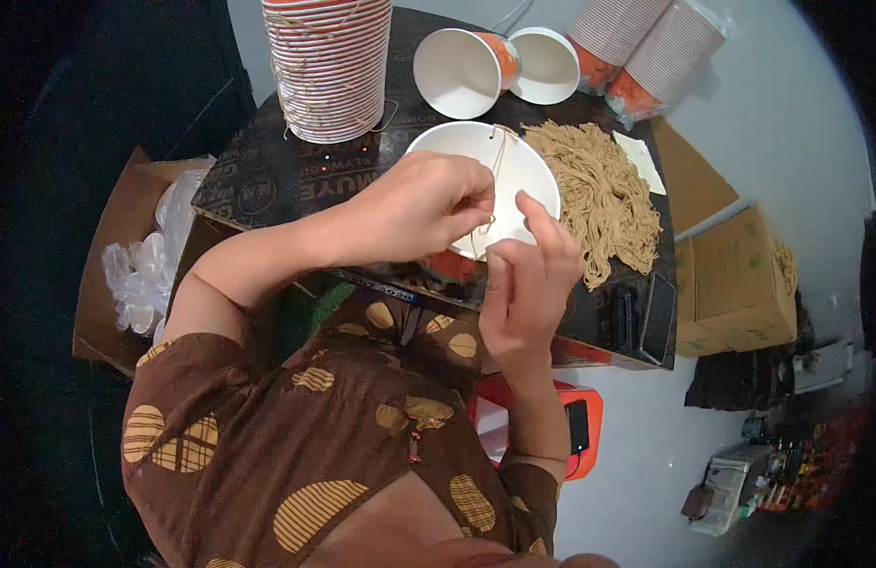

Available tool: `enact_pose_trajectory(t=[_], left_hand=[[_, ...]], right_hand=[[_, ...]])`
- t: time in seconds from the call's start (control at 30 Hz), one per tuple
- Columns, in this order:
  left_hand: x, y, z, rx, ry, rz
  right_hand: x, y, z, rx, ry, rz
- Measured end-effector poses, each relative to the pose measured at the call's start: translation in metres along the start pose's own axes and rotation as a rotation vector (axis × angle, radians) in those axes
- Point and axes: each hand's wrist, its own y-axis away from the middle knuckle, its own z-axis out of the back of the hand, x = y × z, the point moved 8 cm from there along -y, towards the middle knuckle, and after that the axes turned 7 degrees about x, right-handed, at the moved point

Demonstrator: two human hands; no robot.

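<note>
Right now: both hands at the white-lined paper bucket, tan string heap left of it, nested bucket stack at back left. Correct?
No: the tan string heap lies right of the white-lined paper bucket, not left, per the head view. Rest holds: left hand and right hand are at that bucket; nested bucket stack stands back left.
</note>
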Motion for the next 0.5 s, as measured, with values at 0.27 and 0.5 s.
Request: enact_pose_trajectory(t=[0.27,0.5], left_hand=[[-0.014,0.009,0.003,-0.012,-0.067,-0.088],[-0.014,0.021,0.002,0.046,-0.151,-0.096]], right_hand=[[-0.014,-0.002,-0.016,0.102,-0.162,-0.066],[-0.014,-0.001,-0.015,0.026,-0.139,-0.106]])
